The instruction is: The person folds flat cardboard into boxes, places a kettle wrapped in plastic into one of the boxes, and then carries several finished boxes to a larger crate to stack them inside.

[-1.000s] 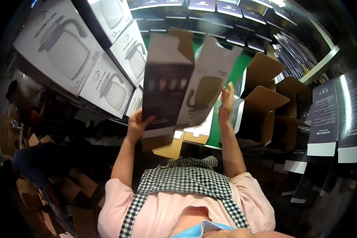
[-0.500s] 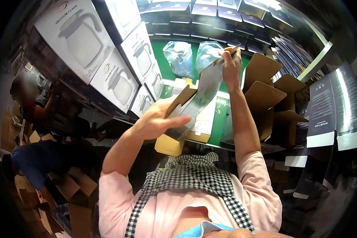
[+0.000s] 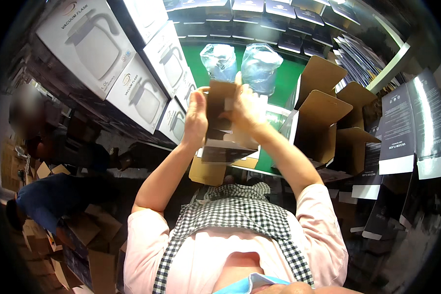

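Since half a second ago, the right hand (image 3: 247, 109) has come down and inward, and the box (image 3: 218, 95) has turned so its brown inner side shows. At the bottom, nearest, is the checked apron (image 3: 232, 210). Mid-frame, the box is raised over the near edge of the green surface (image 3: 290, 73), in the grip of both hands: the left hand (image 3: 196, 120) grasps its left side and the right hand's fingers bend round its right edge. Right of centre stand open boxes (image 3: 323, 115). Beyond the hands, two plastic-wrapped things (image 3: 261, 68) stand side by side; printed boxes (image 3: 144, 95) are stacked upper left. Dark cartons (image 3: 289, 41) line the top, farthest away.
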Action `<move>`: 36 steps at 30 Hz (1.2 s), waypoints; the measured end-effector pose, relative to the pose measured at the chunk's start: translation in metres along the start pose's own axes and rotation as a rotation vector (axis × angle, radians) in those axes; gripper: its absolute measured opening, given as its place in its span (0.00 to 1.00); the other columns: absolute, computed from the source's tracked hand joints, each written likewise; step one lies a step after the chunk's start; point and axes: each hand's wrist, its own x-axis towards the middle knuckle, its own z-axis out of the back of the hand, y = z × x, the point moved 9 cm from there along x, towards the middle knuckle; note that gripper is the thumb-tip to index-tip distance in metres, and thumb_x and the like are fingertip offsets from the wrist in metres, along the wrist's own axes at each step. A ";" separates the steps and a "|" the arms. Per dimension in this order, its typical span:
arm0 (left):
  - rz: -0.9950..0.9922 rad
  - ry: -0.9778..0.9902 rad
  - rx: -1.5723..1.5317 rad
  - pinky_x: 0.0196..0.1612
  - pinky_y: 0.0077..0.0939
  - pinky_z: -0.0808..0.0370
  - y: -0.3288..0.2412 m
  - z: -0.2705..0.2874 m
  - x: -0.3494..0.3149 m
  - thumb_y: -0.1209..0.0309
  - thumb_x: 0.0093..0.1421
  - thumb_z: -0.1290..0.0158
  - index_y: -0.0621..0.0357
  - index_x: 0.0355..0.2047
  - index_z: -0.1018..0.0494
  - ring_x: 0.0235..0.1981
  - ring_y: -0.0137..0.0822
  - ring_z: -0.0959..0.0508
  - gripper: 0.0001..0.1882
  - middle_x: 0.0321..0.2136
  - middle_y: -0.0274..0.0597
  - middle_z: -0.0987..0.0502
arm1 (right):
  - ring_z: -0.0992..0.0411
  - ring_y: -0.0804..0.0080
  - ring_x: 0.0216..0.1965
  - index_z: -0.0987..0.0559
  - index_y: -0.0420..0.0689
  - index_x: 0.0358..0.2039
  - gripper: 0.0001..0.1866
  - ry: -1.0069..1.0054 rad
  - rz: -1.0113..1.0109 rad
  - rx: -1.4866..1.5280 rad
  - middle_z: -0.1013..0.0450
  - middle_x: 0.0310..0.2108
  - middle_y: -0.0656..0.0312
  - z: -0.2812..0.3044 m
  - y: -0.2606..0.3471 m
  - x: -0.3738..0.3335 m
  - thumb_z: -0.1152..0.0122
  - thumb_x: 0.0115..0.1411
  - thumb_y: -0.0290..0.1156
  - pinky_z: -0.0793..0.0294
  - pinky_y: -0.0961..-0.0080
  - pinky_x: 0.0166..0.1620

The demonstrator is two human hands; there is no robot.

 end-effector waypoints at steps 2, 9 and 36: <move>-0.051 -0.170 0.087 0.51 0.23 0.31 0.028 0.036 0.005 0.46 0.72 0.71 0.57 0.52 0.34 0.43 0.29 0.28 0.28 0.40 0.38 0.28 | 0.39 0.49 0.57 0.48 0.34 0.66 0.64 -0.173 0.175 0.086 0.37 0.53 0.44 -0.026 0.015 -0.013 0.30 0.42 0.64 0.43 0.49 0.61; 0.067 -0.369 -0.025 0.50 0.27 0.26 0.030 0.091 -0.003 0.43 0.70 0.70 0.55 0.52 0.31 0.45 0.32 0.24 0.31 0.42 0.39 0.25 | 0.60 0.45 0.72 0.40 0.47 0.67 0.55 0.117 0.505 0.321 0.47 0.68 0.49 -0.046 0.055 -0.042 0.38 0.46 0.70 0.68 0.37 0.69; 0.019 -0.086 0.152 0.58 0.26 0.35 0.024 0.092 0.000 0.41 0.70 0.73 0.57 0.57 0.36 0.52 0.31 0.32 0.35 0.50 0.41 0.31 | 0.32 0.49 0.52 0.34 0.41 0.58 0.44 -0.069 -0.006 0.821 0.33 0.53 0.45 -0.032 0.033 -0.052 0.22 0.42 0.39 0.36 0.54 0.56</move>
